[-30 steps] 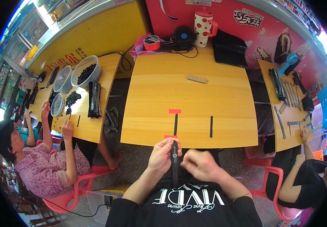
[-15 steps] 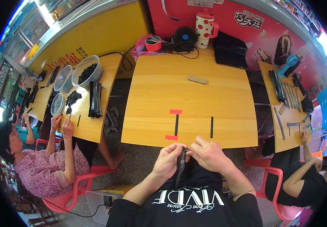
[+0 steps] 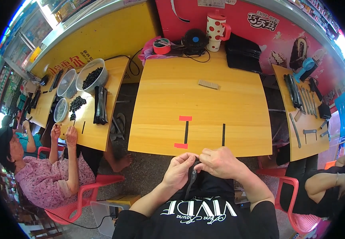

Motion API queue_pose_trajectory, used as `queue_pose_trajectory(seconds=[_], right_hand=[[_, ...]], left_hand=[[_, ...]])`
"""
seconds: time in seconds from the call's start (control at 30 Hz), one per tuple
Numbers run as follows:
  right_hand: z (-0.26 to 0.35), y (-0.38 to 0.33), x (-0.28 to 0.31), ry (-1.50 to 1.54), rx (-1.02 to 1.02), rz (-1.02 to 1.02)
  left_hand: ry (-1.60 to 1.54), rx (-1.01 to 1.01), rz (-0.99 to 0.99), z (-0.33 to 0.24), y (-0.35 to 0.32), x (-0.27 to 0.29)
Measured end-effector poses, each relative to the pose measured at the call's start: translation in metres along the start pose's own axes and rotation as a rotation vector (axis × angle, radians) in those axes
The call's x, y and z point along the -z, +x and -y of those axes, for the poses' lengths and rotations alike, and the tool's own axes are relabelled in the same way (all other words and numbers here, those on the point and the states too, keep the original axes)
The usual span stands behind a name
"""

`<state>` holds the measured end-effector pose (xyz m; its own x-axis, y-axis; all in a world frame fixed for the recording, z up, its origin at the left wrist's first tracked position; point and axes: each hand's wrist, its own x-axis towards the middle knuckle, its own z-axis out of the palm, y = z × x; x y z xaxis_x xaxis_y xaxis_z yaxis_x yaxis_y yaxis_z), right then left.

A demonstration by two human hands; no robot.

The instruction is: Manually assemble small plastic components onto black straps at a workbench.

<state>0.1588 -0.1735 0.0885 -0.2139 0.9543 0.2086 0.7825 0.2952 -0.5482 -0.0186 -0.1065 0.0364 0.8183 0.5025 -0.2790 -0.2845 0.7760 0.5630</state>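
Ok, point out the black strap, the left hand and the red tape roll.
black strap [image 3: 190, 181], head view, its middle below the fingers
left hand [image 3: 177, 172], head view, back of hand
red tape roll [image 3: 161, 47], head view, its side

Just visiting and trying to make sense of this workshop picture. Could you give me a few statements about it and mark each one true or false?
1. Both hands hold a dark strap below the table's near edge. True: the left hand and right hand pinch the strap together.
2. The yellow table carries two black strips and two red tabs. True.
3. The spotted mug stands at the table's near edge. False: it stands at the far edge, by the red wall.
4. The red tape roll lies between the hands. False: it lies at the far left corner.
5. The table to the left is bare. False: it holds bowls of dark pieces.
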Motion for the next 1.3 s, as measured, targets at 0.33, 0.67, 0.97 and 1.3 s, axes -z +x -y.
queue_pose_trajectory(seconds=[0.33,0.67,0.97,1.3], right_hand=[[0.013,-0.005,-0.014,-0.245,0.168,-0.243],[0.047,-0.020,-0.012,-0.154,0.463,-0.287],[0.028,-0.044,0.058,-0.124,0.216,-0.404],[-0.095,0.017,0.145,0.058,-0.201,-0.455]], left_hand=[[0.129,-0.005,-0.134,-0.004,-0.003,-0.007],[-0.183,-0.374,-0.490,-0.139,0.069,0.076],[0.032,-0.506,-0.501,-0.247,0.082,0.159],[0.236,0.090,0.191,-0.077,0.155,-0.051]])
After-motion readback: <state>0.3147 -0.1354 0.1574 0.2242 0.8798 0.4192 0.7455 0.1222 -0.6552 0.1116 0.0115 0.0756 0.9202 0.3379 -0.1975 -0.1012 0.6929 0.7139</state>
